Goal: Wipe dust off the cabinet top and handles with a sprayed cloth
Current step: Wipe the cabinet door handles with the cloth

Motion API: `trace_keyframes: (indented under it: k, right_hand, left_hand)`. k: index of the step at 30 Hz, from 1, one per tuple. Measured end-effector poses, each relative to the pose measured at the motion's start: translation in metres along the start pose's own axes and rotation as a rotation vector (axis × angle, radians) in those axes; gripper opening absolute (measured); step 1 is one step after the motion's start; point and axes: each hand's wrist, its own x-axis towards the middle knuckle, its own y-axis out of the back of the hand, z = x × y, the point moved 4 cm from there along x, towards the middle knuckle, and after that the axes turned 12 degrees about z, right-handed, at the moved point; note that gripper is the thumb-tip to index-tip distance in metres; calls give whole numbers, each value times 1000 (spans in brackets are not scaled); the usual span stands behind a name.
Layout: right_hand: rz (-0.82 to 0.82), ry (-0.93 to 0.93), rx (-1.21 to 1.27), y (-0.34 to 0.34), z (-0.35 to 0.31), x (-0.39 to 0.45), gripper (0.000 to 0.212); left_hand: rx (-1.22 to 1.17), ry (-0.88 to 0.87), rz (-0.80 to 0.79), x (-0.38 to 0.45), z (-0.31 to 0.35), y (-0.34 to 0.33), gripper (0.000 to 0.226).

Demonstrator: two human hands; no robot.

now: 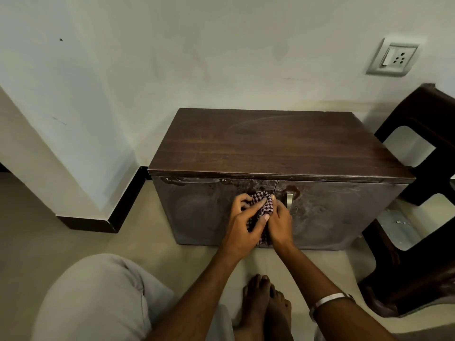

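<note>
A low dark wooden cabinet stands against the wall, its two front doors streaked with wet marks. A checked cloth is bunched at the inner edge of the left door, where that door's handle is hidden under it. My left hand grips the cloth from the left, thumb across it. My right hand holds the cloth from the right side. The right door's silver handle shows just beside my right hand, uncovered.
A dark plastic stool or chair stands close to the cabinet's right side. A wall corner with black skirting juts out on the left. A wall socket sits above right. My knee and bare feet are on the floor in front.
</note>
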Motion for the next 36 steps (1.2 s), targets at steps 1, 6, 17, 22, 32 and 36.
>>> trace_keyframes:
  k: [1, 6, 17, 22, 32, 36]
  right_hand:
    - [-6, 1, -13, -1, 1, 1, 40]
    - [-55, -28, -112, 0, 13, 4, 35]
    - [115, 165, -131, 10, -6, -7, 18]
    - [79, 178, 32, 9, 3, -15, 27]
    - [-8, 178, 20, 13, 1, -20, 24]
    - [12, 226, 22, 14, -12, -16, 17]
  left_hand:
    - [8, -2, 2, 0, 1, -1, 45]
    - [46, 22, -4, -8, -4, -4, 43]
    - [2, 9, 32, -5, 8, -7, 37]
    - [-15, 11, 47, -5, 9, -10, 37]
    - [30, 53, 47, -8, 6, -14, 39]
    - [-15, 102, 106, -3, 15, -9, 34]
